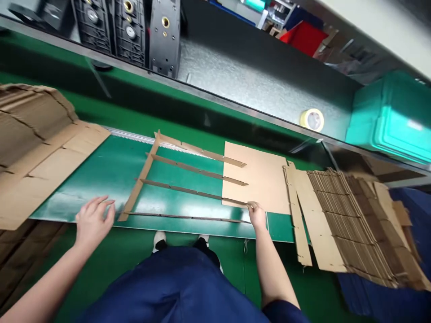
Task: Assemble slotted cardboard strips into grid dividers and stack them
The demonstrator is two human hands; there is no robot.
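Observation:
Several slotted cardboard strips stand on edge on the green work surface, running left to right. At their left ends they join one crosswise cardboard strip. My right hand pinches the right end of a long cardboard strip, the third from the back. The nearest long strip lies just in front of it. My left hand hovers by the near end of the crosswise strip, fingers apart, holding nothing. Under the right ends of the strips lies a flat cardboard sheet.
Slotted cardboard stacks stand at the right and left. One loose strip lies beside the right stack. Behind, a metal shelf holds black molded parts, a tape roll and a teal bin.

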